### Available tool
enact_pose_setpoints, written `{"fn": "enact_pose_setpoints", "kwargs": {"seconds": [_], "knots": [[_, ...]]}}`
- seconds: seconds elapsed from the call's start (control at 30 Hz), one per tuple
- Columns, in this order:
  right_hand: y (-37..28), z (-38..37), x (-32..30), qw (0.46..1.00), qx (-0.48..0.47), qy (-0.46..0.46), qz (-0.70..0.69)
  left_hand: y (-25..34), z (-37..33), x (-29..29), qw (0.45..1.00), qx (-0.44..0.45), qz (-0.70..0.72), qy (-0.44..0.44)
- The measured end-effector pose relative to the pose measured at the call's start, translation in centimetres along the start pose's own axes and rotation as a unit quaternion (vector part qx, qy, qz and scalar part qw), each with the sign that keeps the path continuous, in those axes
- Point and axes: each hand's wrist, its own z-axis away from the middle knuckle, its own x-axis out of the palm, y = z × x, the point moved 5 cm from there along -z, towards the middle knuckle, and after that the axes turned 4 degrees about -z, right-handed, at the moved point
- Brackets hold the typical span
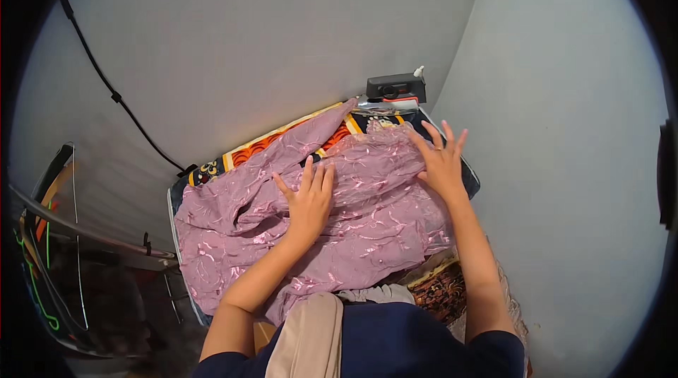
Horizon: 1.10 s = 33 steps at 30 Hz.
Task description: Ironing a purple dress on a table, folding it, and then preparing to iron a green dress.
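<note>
A mauve garment (374,254) with shiny pink embroidery lies spread and wrinkled over a padded board. One sleeve (304,138) stretches toward the far edge, and a dark gap shows in the folds at the left. My left hand (311,201) lies flat on the middle of the garment, fingers spread. Near the far right part of the cloth, my right hand (445,166) touches the sheer edge with its fingers apart. Neither hand holds anything. An iron (395,87) rests at the board's far right corner, beyond my right hand.
A patterned cover (254,150) in orange, yellow and black shows along the far edge. A black cable (116,97) runs down the wall at left. Several hangers (53,258) hang on a rail at the left. Walls stand close behind and to the right. Patterned fabric (448,290) lies near my right forearm.
</note>
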Motion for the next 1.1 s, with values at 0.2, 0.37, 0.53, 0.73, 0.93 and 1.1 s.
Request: {"fn": "enact_pose_setpoints", "kwargs": {"seconds": [0.2, 0.37, 0.53, 0.73, 0.93, 1.1], "knots": [[0.8, 1.0, 3.6, 0.981, -0.053, -0.179, 0.047, 0.2, 0.9, 0.8, 0.988, 0.030, 0.073, -0.133], [2.1, -0.3, 1.0, 0.981, 0.011, -0.158, -0.112, -0.9, -5.4, -0.5, 0.941, 0.049, 0.216, -0.255], [2.3, -3.9, 4.2, 0.990, 0.110, -0.029, -0.084, 2.9, -7.7, 4.0, 0.981, 0.011, 0.128, -0.147], [1.1, -6.8, 9.9, 0.984, 0.120, -0.033, -0.131, 5.8, -4.2, 5.2, 0.992, -0.013, 0.055, -0.114], [1.6, -7.8, 8.5, 0.986, 0.097, 0.106, -0.086, 6.0, -3.2, 5.5, 0.994, -0.031, 0.059, -0.088], [2.8, -6.8, 7.3, 0.983, 0.131, 0.118, 0.055, 5.7, -3.2, 5.8, 0.992, -0.045, 0.083, -0.089]]}}
